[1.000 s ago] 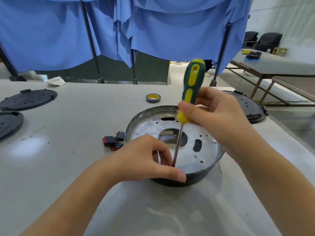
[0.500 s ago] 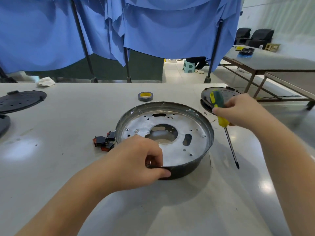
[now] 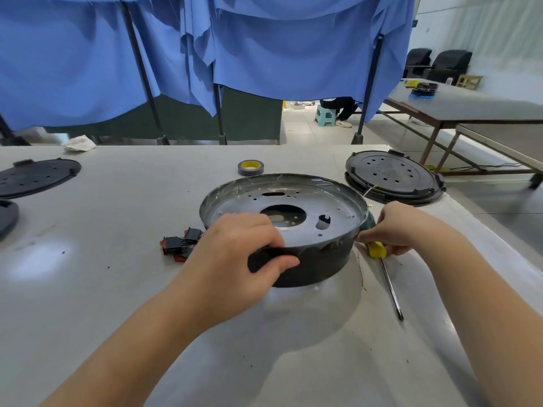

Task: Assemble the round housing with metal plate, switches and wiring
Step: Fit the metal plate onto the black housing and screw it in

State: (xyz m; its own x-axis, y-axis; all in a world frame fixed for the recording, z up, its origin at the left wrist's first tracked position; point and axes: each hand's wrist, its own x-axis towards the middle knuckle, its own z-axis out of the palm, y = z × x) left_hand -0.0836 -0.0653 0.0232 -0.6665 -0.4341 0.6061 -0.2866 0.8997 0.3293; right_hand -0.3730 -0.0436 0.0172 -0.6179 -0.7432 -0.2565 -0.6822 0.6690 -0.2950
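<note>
Right now, from the head view, my left hand (image 3: 235,254) grips the near rim of the round housing (image 3: 317,259), fingers curled inside over the edge and thumb pressed on the dark outer wall. My right hand (image 3: 402,227) sits at the housing's right side, wrapped around the screwdriver (image 3: 379,254), whose shaft lies along the table (image 3: 117,289) pointing toward me.

I judge I'm laying the tool aside, and the switches come next. To do this well, I should let the screwdriver rest flat and clear of the housing so it can't roll under the wall, and keep my left hand steady so the housing doesn't skid.

Inside the housing the metal plate (image 3: 332,201) lies flat on the bottom, with a big central opening and smaller holes; I see no switches or wiring in it. The switches (image 3: 179,243) sit in a small cluster on the table just left of the housing, beside my left hand.
</note>
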